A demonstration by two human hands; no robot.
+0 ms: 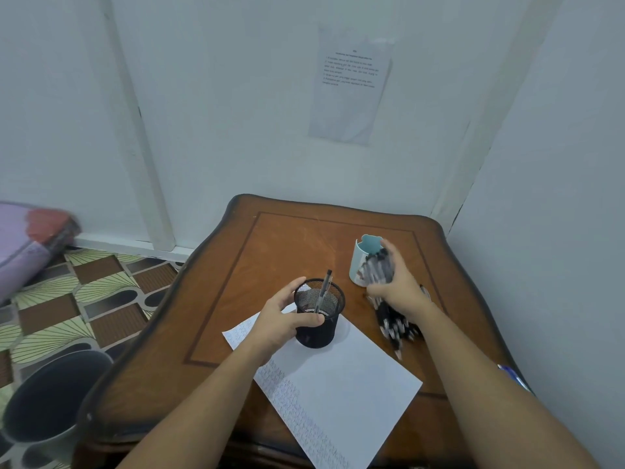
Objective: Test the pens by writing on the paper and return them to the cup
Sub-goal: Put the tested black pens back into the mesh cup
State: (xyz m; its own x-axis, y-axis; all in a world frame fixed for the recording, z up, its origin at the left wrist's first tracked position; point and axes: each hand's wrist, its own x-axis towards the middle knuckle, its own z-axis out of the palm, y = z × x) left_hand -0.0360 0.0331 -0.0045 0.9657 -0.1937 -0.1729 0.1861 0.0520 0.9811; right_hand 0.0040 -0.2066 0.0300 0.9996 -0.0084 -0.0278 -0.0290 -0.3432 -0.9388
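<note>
Pens point(397, 324) lie heaped right of centre, under the right hand point(397, 286), whose fingers curl round another bunch point(378, 269) beside the blue cup point(359, 262). Left hand point(282, 318) grips the mesh cup point(319, 328), holding one pen point(324, 289), on the paper point(341, 377). Scribbles fill its left edge; many pens likely remain.

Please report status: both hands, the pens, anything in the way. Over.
Left hand grips mesh cup, one pen inside. Right hand holds pen bundle by blue cup. Loose pens on table; mesh cup stands on paper.
</note>
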